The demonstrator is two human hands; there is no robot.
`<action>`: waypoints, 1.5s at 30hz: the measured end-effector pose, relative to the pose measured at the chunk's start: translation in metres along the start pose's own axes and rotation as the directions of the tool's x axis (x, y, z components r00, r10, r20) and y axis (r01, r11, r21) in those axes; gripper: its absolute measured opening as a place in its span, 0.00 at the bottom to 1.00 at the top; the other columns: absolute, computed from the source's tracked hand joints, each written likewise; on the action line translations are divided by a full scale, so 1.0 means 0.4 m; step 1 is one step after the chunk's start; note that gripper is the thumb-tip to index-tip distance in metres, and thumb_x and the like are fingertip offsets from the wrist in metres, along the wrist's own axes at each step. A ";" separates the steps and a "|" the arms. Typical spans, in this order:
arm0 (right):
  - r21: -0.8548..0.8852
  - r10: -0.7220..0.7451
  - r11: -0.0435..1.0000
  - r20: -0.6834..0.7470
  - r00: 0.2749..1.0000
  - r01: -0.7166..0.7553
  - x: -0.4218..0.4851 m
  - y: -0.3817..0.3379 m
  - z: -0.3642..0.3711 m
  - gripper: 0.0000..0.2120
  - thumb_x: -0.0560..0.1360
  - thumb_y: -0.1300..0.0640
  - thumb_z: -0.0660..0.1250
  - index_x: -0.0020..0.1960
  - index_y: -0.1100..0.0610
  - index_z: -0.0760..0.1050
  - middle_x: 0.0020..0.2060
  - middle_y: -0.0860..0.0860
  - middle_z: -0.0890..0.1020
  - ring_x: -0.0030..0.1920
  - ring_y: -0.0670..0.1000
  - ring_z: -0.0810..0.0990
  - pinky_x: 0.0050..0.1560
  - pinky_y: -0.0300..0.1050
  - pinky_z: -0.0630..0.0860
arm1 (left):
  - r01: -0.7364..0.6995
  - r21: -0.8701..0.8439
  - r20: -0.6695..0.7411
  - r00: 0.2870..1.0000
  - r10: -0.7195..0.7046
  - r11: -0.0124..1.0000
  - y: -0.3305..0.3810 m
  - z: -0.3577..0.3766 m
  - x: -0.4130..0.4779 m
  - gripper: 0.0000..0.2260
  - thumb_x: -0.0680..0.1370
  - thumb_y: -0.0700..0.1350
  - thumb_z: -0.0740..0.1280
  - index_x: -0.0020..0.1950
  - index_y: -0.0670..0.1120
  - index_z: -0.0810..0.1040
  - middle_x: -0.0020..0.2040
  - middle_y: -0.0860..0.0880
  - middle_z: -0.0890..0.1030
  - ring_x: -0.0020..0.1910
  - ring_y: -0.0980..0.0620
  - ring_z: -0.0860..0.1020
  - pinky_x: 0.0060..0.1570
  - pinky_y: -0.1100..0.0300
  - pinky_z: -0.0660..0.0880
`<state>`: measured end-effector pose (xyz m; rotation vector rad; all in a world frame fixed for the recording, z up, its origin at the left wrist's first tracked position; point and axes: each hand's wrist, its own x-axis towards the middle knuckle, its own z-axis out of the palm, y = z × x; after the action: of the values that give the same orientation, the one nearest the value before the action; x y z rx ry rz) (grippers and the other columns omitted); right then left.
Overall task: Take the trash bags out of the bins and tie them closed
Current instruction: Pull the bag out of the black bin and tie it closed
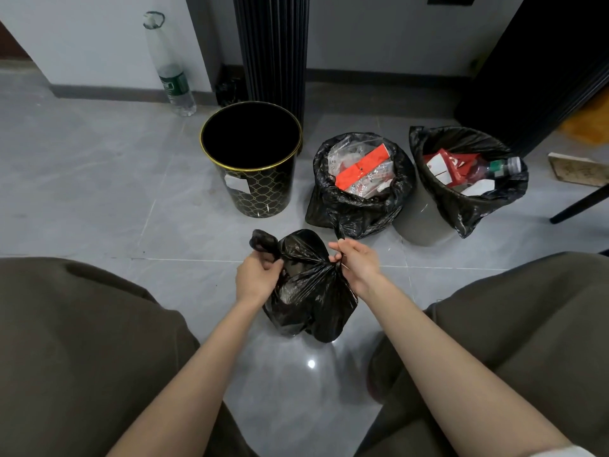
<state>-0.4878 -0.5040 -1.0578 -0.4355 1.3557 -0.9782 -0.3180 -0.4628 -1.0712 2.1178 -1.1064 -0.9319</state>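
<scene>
— Task's thing, and where?
— On the grey floor (99, 192), between two knees in brown trousers: a black trash bag (309, 301), gathered at the neck. Gripped at one twisted end by the curled left hand (257, 278); pinched at the other end by the right hand (357, 263), fingers closed on the plastic.

— Around it?
— Straight ahead, a black bin (253, 189) with a gold rim and gold lattice print, standing unlined. To its right, a second black bag (356, 212), mouth gaping, stuffed with clear wrappers and a red packet (362, 169); perhaps still over a bin, hard to tell under the plastic. Further right, a grey bin (418, 222) lined with a third black bag (474, 206), holding red-and-white packaging and a green-labelled bottle (501, 166). Behind, against the wall, a dark ribbed column (272, 51) and a tall clear bottle (171, 74) leaning. At the far right, a dark furniture leg (580, 206) and a pale board (580, 169).

— In the way?
— Only the second bag's loose edge, just beyond the right hand.

— Writing?
— A white sticker (237, 184) on the black bin, print too blurred to read. A green label on the leaning bottle, too small to read.
</scene>
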 end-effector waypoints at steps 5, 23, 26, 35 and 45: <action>0.036 -0.021 0.999 -0.087 0.996 0.024 0.009 -0.003 -0.007 0.08 0.80 0.64 0.59 0.43 0.61 0.73 0.40 0.53 0.80 0.29 0.47 0.70 0.38 0.40 0.73 | -0.029 -0.172 -0.217 0.976 -0.009 0.985 0.003 -0.039 0.030 0.08 0.77 0.44 0.61 0.39 0.45 0.73 0.35 0.44 0.79 0.40 0.42 0.80 0.45 0.49 0.77; -0.108 -0.080 0.992 -0.102 0.992 0.069 0.025 0.035 0.009 0.11 0.80 0.64 0.59 0.59 0.69 0.71 0.36 0.52 0.80 0.27 0.44 0.68 0.30 0.33 0.75 | 0.284 -0.904 0.208 0.945 -0.252 0.319 0.053 -0.046 0.050 0.13 0.82 0.46 0.49 0.45 0.44 0.69 0.37 0.46 0.77 0.36 0.52 0.76 0.50 0.55 0.74; -0.114 -0.076 0.991 -0.088 0.993 0.066 0.023 0.035 0.011 0.11 0.80 0.64 0.59 0.59 0.70 0.71 0.37 0.52 0.80 0.28 0.44 0.69 0.33 0.35 0.76 | 0.304 -0.927 0.258 0.941 -0.218 0.218 0.072 -0.047 0.034 0.13 0.79 0.45 0.49 0.35 0.45 0.63 0.24 0.50 0.64 0.21 0.54 0.65 0.39 0.57 0.71; 0.113 0.005 0.994 -0.097 0.995 0.006 0.024 0.024 0.010 0.08 0.81 0.65 0.57 0.60 0.62 0.66 0.38 0.54 0.78 0.29 0.46 0.68 0.32 0.36 0.75 | 0.262 -0.751 0.338 0.941 0.012 0.606 0.000 -0.052 -0.041 0.22 0.77 0.63 0.56 0.64 0.51 0.71 0.56 0.56 0.78 0.51 0.66 0.77 0.61 0.67 0.68; 0.082 -0.007 0.997 -0.059 0.998 0.012 0.007 0.040 0.027 0.12 0.80 0.66 0.57 0.62 0.69 0.68 0.34 0.55 0.76 0.25 0.44 0.70 0.31 0.35 0.77 | 0.096 -0.446 0.155 0.988 -0.029 0.890 0.015 0.059 0.017 0.22 0.78 0.57 0.56 0.65 0.46 0.72 0.61 0.47 0.77 0.62 0.50 0.74 0.65 0.54 0.71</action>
<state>-0.4726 -0.5003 -1.0695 -0.3532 1.3619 -1.0583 -0.3365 -0.4754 -1.0828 1.7293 -0.7900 -1.2543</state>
